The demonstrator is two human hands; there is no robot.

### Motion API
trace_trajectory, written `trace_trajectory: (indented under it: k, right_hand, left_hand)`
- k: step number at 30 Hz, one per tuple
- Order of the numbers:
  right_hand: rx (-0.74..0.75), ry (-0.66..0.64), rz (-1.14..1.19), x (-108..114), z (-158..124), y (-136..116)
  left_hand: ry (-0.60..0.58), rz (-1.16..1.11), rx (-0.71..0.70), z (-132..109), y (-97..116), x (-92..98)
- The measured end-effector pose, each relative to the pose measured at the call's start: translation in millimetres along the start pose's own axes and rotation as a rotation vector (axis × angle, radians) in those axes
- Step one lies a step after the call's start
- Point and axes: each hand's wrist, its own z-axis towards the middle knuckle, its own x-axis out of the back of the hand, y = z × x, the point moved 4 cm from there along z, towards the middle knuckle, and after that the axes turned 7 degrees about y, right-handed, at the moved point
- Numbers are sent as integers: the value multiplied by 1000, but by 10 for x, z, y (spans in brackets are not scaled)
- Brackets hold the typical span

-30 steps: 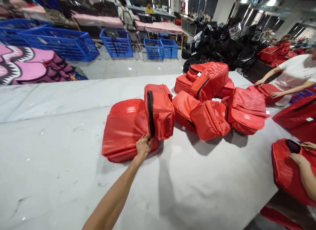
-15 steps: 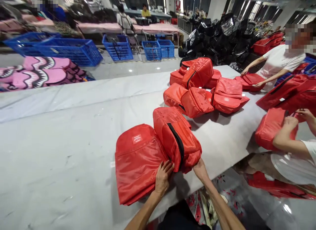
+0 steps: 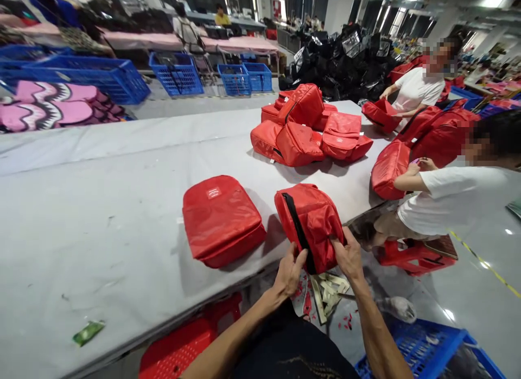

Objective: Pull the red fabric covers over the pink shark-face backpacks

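Bag [image 3: 311, 224] looked light, soft, slick — left hand [image 3: 290, 270] pinched its zipper edge, right hand [image 3: 348, 254] clasped the side; both sets of fingers closed on fabric at the worktop [image 3: 101, 205] edge.

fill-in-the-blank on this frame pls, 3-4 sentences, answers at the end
1. Both hands, left hand and right hand, grip a bag whose colour is ____.
2. The zipper on that bag is coloured ____.
3. The flat bag lies on the table to the held bag's ____.
4. The crates on the floor beyond the table are coloured ____.

Missing words: red; black; left; blue
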Motion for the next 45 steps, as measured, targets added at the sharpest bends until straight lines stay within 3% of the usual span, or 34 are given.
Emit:
trace_trajectory:
  k: [4, 7, 10, 13, 16, 19, 22, 26, 30, 32, 34, 37, 40, 43, 45]
  right_hand:
    - [23, 15, 2, 258, -188, -22]
    - [44, -4, 3, 320, -285, -7]
    - [54, -46, 8, 367, -346, 32]
    - [86, -125, -5, 408, -336, 54]
    - [142, -168, -64, 381, -238, 46]
    - [109, -38, -243, 284, -79, 67]
    - [104, 98, -420, 133, 77, 53]
    - [173, 79, -556, -27, 382, -37]
    - [140, 54, -653, -58, 858, -122]
    - [104, 75, -679, -84, 1056, -193]
    - [114, 70, -672, -164, 1162, -325]
    - [259, 16, -614, -397, 1147, -650]
    - [435, -24, -595, -722, 1027, -956]
    - [536, -19, -651, -1063, 948, -1033]
    - [554, 16, -697, -1216, 955, -955]
  left_hand:
    - [100, 88, 1, -247, 186, -68]
    - [44, 134, -42, -336, 231, -16]
    - [137, 132, -143, -256, 290, 221]
    - [274, 211, -339, 34, 397, 569]
    - [97, 356, -509, 381, 454, 780]
    - [18, 462, -606, 541, 436, 913]
    - [-65, 589, -694, 482, 382, 933]
    - [-392, 687, -804, 250, 211, 963]
    - [-719, 572, -845, 68, -166, 1334]
    - [-734, 562, -789, 103, -375, 1620]
    - [-661, 586, -740, 219, -494, 1890]
    - [-552, 592, -718, 454, -441, 2109]
    - [-508, 538, -746, 648, -269, 1976]
    - [-443, 429, -909, 626, -229, 1560]
    - [-532, 393, -1043, 433, -392, 1237]
